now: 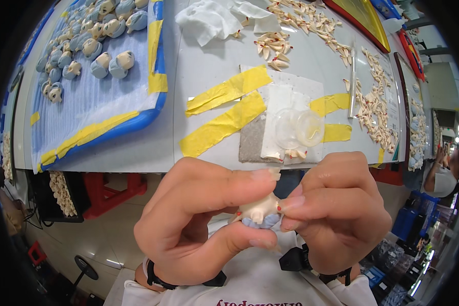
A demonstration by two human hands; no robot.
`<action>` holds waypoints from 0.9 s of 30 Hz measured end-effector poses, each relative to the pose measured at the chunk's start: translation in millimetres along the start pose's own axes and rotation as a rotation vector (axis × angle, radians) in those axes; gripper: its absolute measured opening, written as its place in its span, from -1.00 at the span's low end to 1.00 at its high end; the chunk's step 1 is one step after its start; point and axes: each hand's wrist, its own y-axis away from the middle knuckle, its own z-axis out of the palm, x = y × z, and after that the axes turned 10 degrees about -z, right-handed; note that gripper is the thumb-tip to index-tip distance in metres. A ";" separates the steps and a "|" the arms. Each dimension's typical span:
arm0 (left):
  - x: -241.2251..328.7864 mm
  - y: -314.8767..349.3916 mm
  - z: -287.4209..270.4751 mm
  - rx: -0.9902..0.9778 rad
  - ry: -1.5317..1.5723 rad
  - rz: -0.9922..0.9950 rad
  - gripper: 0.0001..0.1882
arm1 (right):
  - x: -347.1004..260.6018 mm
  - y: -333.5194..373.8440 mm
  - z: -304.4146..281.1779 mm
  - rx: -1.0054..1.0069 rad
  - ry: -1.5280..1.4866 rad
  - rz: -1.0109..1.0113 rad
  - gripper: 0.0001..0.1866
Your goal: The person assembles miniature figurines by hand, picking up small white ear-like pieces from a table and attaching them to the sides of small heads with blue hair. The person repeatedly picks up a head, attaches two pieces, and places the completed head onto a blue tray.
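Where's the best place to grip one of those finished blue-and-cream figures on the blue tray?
On the rounded blue body of a figure at the edge of the group on the blue tray, coming from above: it looks wider there than at the cream head, and the open side leaves finger room.

Bare strip of table (209, 66) betw blue tray (158, 109) & taped pad (255, 137) is passable; loose cream parts (372, 102) crowd far right.

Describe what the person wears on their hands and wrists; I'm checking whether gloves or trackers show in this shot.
No gloves: the left hand and right hand are bare, with short, unpainted nails. Each wrist carries a black strap: the left strap is a thin band with a flat black piece, the right strap has a chunkier black block. No sleeves reach the wrists. A white shirt shows below.
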 end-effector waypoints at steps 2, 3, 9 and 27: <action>-0.7 -1.4 -0.6 0.006 -0.082 0.053 -0.56 | -3.3 0.1 -4.3 -0.036 -0.037 0.052 -0.81; 0.5 -4.4 -1.1 -0.007 -0.145 0.123 -0.56 | -3.9 -1.2 -7.7 -0.062 -0.057 0.066 -0.77; 4.7 -21.9 10.8 -0.076 -0.564 0.508 -0.62 | -12.3 2.8 -11.3 0.005 -0.553 0.421 -0.42; 32.8 -68.4 -83.5 0.242 -1.397 0.054 -0.67 | 87.1 52.2 -257.5 -0.097 1.018 0.423 -0.74</action>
